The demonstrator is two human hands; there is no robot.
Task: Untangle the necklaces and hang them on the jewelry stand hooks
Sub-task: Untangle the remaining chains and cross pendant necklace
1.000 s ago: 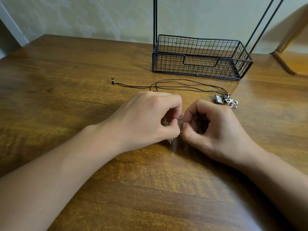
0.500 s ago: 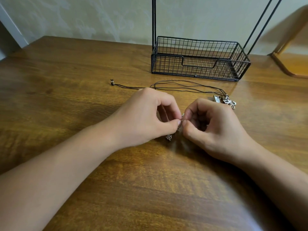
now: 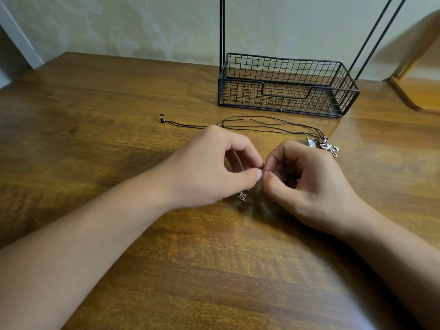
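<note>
a: where are the hands?
b: frame centre, left hand [image 3: 214, 170] and right hand [image 3: 307, 179] pinching a thin chain necklace [image 3: 242, 196], fingertips meeting.
a: the rest?
b: black cord necklaces [image 3: 269, 126] lie just above; jewelry stand [image 3: 285, 86] upper right on the table [image 3: 95, 115].

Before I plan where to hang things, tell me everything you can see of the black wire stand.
The black wire stand looks like thin dark metal: a rectangular mesh basket base with a dipped cutout in its front wall, a straight double rod rising from its back left corner and two slanted rods from the right. It sits upright at the far side of the wooden table. Nothing shows inside it; its hooks lie out of view above.
</note>
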